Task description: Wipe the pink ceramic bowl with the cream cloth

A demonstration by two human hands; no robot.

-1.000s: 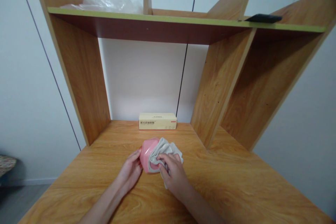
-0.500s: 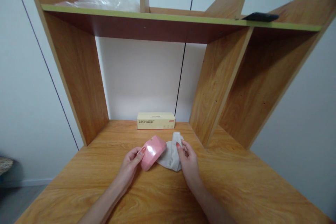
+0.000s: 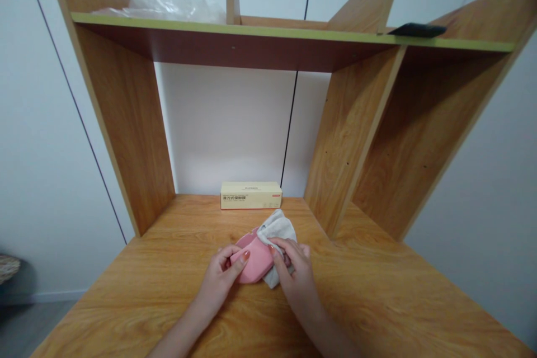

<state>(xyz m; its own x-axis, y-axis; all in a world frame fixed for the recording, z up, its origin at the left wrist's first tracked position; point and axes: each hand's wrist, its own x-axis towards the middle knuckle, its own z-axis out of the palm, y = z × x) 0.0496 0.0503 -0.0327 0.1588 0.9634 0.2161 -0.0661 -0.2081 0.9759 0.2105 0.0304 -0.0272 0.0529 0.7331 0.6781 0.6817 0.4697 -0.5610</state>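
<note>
A pink bowl (image 3: 254, 262) with angled sides is tilted over the desk, part of its inside showing along the far edge. My left hand (image 3: 224, 269) grips its left rim, thumb on the near outer side. At the bowl's right edge my right hand (image 3: 296, 266) pinches a light grey cloth (image 3: 277, 228). One part of the cloth rises over the rim and another hangs below, behind the bowl. My right fingertips are close against the bowl's wall, partly hidden by the cloth.
A cream cling-film box (image 3: 250, 196) stands at the back of the wooden desk (image 3: 201, 313). Wooden uprights (image 3: 348, 140) flank it. Overhead, a shelf (image 3: 230, 27) carries a clear plastic bag (image 3: 176, 4) and a flat black object (image 3: 417, 29).
The bowl has turned, so some of its inside shows. My right hand has moved left with the cloth, bringing it onto the bowl's rim. My left hand has shifted slightly right and nearer.
</note>
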